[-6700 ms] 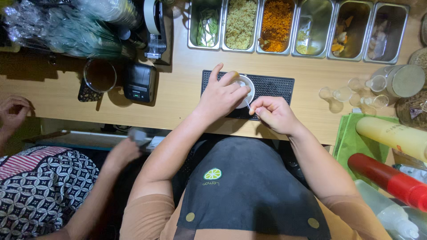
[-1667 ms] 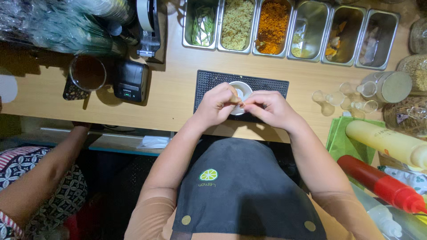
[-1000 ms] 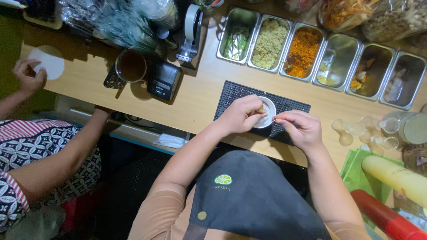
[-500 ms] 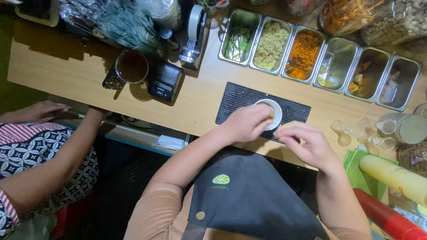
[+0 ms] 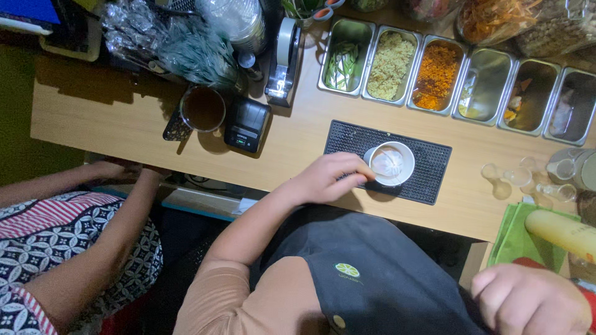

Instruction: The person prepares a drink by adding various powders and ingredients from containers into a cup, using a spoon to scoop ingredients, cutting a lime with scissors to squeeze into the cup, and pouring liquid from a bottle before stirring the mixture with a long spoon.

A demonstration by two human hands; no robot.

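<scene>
Here the left hand [image 5: 329, 178] lay palm down on the counter [image 5: 124, 118], fingers together and curled against the near-left rim of the cup [image 5: 390, 164]. The cup stood upright on the black mat [image 5: 428, 170], mouth up. The right hand [image 5: 531, 301] hung low near the apron [image 5: 372, 273], fingers loosely curled, holding nothing visible.

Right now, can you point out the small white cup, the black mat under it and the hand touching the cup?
white cup [image 5: 391, 163], head view, on its filled inside.
black mat [image 5: 347, 138], head view, bare left part.
left hand [image 5: 326, 180], head view, back of the hand.
</scene>
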